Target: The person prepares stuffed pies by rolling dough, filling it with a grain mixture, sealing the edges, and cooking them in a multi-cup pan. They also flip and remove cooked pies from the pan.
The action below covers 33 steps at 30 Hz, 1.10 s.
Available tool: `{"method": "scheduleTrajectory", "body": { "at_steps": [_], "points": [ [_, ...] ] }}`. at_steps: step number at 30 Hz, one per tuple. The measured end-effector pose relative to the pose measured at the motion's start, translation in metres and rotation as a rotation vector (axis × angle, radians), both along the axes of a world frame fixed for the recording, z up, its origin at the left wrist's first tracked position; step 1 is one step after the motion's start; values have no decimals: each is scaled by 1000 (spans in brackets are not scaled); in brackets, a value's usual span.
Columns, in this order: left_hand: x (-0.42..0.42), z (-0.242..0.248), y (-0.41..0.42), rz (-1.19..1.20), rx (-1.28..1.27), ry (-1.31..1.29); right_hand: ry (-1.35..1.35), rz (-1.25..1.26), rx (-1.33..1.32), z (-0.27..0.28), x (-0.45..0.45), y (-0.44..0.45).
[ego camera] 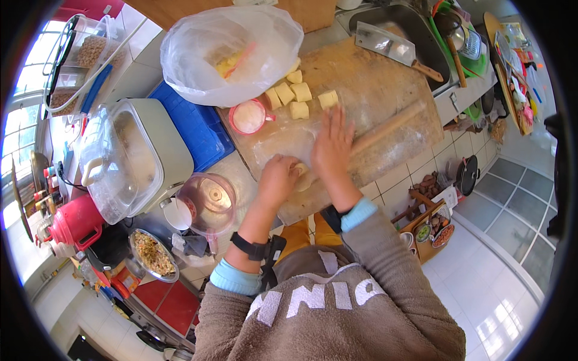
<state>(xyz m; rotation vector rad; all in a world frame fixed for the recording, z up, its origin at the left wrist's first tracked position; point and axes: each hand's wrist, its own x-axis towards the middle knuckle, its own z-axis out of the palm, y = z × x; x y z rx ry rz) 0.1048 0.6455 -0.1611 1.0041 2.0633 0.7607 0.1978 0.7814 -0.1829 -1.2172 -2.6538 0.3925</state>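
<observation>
On the floured wooden board [384,76], my left hand [281,180] has its fingers curled at the edge of a flattened round of dough [305,180]. My right hand [333,144] lies flat with fingers extended, just below a cut piece of dough [328,99]; what is under its palm is hidden. Several more dough pieces [301,92] sit in a cluster at the back. A red-rimmed cup of flour [248,117] stands left of them. The wooden rolling pin [388,126] rests diagonally to the right of my right hand.
A cleaver [386,43] lies at the board's back right, beside the sink [417,27]. Behind the flour cup sits a large plastic bag [230,54]. To the left are a blue tray [198,126], a clear plastic tub [212,198] and a metal dish of filling [153,255].
</observation>
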Motion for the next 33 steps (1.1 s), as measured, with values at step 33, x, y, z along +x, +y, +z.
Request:
{"method": "scheduleTrajectory", "body": {
  "at_steps": [33],
  "points": [
    [-34, 9, 1, -38, -105, 77, 77, 376, -138, 34, 58, -40]
  ]
}}
